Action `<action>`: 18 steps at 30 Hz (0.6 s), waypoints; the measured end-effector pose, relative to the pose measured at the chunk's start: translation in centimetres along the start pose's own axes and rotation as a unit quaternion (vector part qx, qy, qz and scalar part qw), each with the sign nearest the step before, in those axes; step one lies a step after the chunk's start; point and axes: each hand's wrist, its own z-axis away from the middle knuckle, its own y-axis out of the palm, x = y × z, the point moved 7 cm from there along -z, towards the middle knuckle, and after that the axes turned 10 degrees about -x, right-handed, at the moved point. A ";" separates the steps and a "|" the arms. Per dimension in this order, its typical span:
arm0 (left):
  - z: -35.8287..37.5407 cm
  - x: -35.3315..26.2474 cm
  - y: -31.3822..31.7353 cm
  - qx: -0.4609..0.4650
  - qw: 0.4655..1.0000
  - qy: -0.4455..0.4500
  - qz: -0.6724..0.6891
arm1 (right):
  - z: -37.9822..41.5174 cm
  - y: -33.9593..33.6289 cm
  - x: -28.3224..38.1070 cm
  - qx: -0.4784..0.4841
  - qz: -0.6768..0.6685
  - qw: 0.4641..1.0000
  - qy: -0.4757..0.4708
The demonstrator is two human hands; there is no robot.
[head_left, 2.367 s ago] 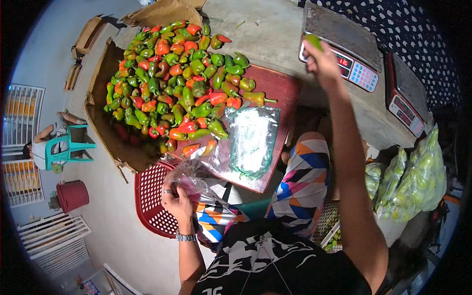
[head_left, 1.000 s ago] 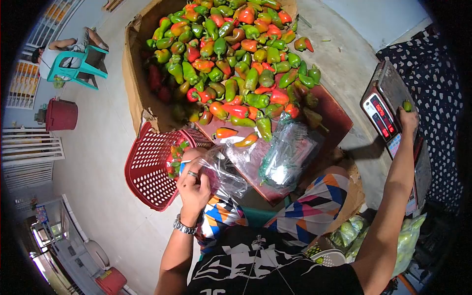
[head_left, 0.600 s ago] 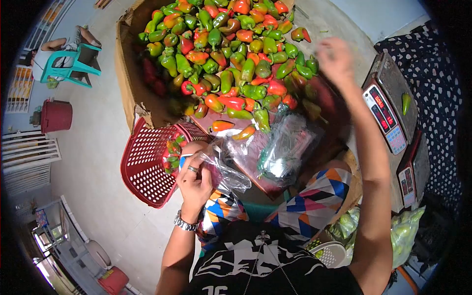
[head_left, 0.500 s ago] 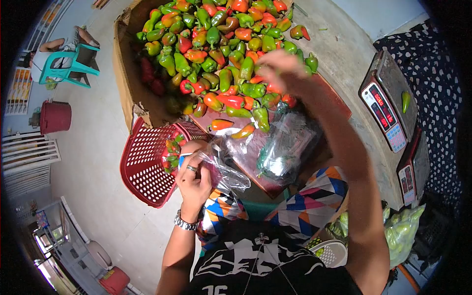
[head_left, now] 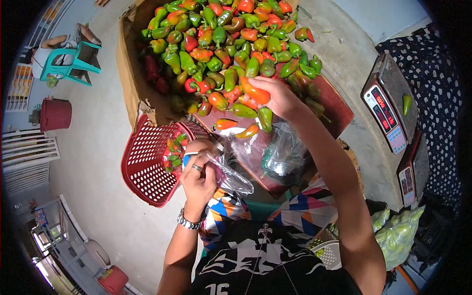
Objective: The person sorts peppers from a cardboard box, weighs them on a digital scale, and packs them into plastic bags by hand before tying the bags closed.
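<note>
My left hand [head_left: 198,181] is closed on the edge of a clear plastic bag [head_left: 235,181] above my lap. Over the pepper pile, my right hand [head_left: 277,96] grips an orange-red pepper [head_left: 255,91]. Green, red and orange peppers [head_left: 219,37] spread from a cardboard box [head_left: 129,73] onto a dark red board [head_left: 334,105]. Another clear plastic bag [head_left: 282,160] lies on the board below my right hand; its contents are hard to make out.
A red perforated basket [head_left: 147,169] with bagged peppers stands at left. Two scales [head_left: 386,115] [head_left: 407,179] are at right, one with a green pepper [head_left: 407,103]. A person [head_left: 61,42] sits on a teal chair [head_left: 73,63] far left. Bagged green produce [head_left: 400,236] sits lower right.
My right hand has come down and toward me and now holds an orange-red pepper. My left hand keeps its hold on the bag. The view has shifted slightly.
</note>
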 end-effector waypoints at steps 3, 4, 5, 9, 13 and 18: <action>0.0 -0.4 0.3 0.005 1.000 -0.002 0.002 | 2.3 -0.8 1.1 0.006 0.034 0.998 -0.056; -0.1 -0.4 0.3 0.009 1.000 -0.005 0.002 | 2.5 -1.2 0.7 -0.001 0.028 0.998 -0.054; -0.1 -0.4 0.3 0.012 1.000 -0.008 0.000 | 2.7 -1.6 0.5 -0.009 0.021 0.998 -0.053; -0.1 -0.6 0.3 0.007 1.000 0.002 -0.003 | 4.5 -5.0 0.3 -0.095 0.066 0.993 0.004; 0.0 -0.4 0.3 0.006 1.000 -0.003 -0.006 | 8.3 -8.7 1.7 -0.249 -0.028 0.965 0.074; -0.2 -0.5 0.4 0.016 1.000 -0.009 -0.018 | 10.9 -20.1 3.4 -0.325 0.031 0.938 -0.118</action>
